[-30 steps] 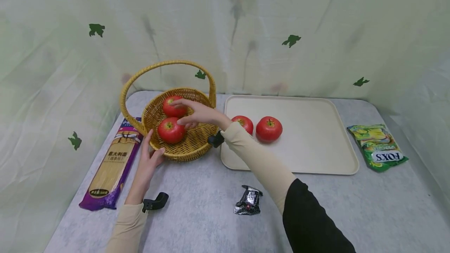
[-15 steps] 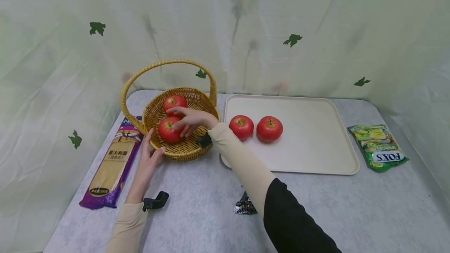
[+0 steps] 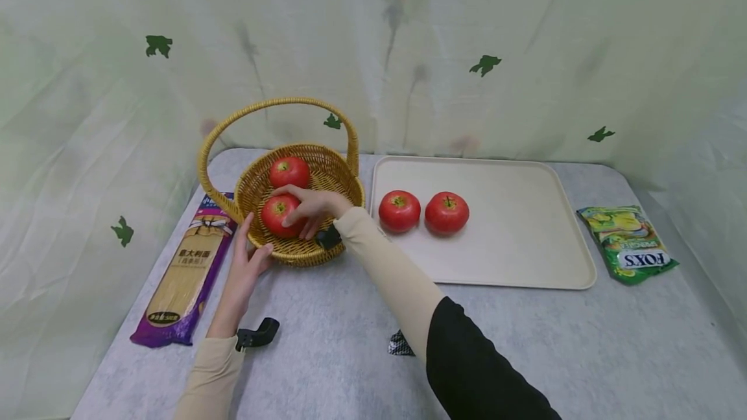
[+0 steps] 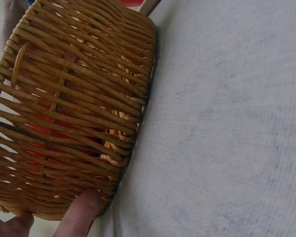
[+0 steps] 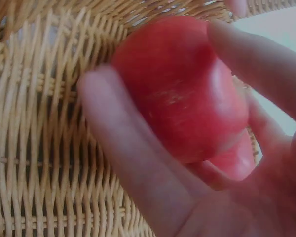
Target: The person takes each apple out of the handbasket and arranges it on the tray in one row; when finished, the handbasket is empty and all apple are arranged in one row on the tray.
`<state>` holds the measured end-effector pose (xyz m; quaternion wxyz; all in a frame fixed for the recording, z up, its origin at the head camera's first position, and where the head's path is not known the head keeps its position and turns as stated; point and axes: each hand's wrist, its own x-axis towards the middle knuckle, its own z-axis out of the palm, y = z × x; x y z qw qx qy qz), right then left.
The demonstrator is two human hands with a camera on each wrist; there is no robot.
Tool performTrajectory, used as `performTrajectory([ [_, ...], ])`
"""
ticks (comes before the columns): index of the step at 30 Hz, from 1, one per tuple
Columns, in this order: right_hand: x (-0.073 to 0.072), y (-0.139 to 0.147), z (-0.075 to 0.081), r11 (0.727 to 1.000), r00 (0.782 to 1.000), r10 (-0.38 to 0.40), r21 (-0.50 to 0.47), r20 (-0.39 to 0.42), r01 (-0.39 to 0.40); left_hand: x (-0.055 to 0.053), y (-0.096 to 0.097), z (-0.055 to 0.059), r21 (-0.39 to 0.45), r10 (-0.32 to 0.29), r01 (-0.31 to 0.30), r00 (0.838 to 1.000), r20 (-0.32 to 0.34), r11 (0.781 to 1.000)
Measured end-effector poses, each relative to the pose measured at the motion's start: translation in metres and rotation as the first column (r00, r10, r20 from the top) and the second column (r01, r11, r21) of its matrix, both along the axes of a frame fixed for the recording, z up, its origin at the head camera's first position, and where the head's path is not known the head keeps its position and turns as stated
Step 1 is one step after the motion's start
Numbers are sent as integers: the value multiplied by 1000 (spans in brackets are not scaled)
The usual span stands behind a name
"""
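Observation:
A wicker basket (image 3: 309, 255) with a tall arched handle stands at the left of the table. Two red apples lie in it: a rear apple (image 3: 290, 172) and a front apple (image 3: 281, 216). My right hand (image 3: 312, 206) reaches in over the basket's right side and holds the front apple, fingers and thumb around it; the right wrist view shows this apple (image 5: 177, 89) between them. At the basket's front left, my left hand (image 3: 248, 271) grips its side. The left wrist view shows fingers (image 4: 81, 215) against the woven wall (image 4: 74, 108).
Right of the basket, a cream tray (image 3: 525, 225) bears two apples (image 3: 399, 211). A purple pack of pasta (image 3: 183, 277) lies at the left edge, a green FOX'S bag (image 3: 627, 245) at the right. A small black wrapper (image 3: 399, 344) is partly hidden by the right forearm.
My right hand has moved left and down into the basket, and its fingers have closed round the front apple. The tray's left apple has come fully into view. The left hand stays put.

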<state>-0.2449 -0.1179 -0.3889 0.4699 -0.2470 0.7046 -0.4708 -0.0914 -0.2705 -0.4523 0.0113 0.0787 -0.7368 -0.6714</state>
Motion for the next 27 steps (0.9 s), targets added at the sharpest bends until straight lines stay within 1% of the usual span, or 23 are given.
performTrajectory([
  [3,1,0,-1,1000,1000,7,11,4,-7,0,0,0,0,3,-3,1000,2,1000],
  [6,2,1,-2,1000,1000,11,6,-12,-11,1,2,2,1,5,-5,1000,-1,1000],
  [13,1,4,1,999,990,47,-18,-136,-49,1,2,4,-6,11,-11,1000,4,1000],
  [16,0,6,4,998,989,56,-27,-135,-60,1,0,3,-12,17,-17,1000,18,1000],
  [20,0,8,5,995,987,94,-9,-134,-96,0,0,3,-7,16,-15,1000,23,1000],
  [25,0,9,6,986,973,166,15,-164,-165,0,1,3,0,12,-12,1000,14,1000],
  [27,0,9,7,984,969,178,21,-172,-177,0,2,3,0,13,-13,1000,12,1000],
])
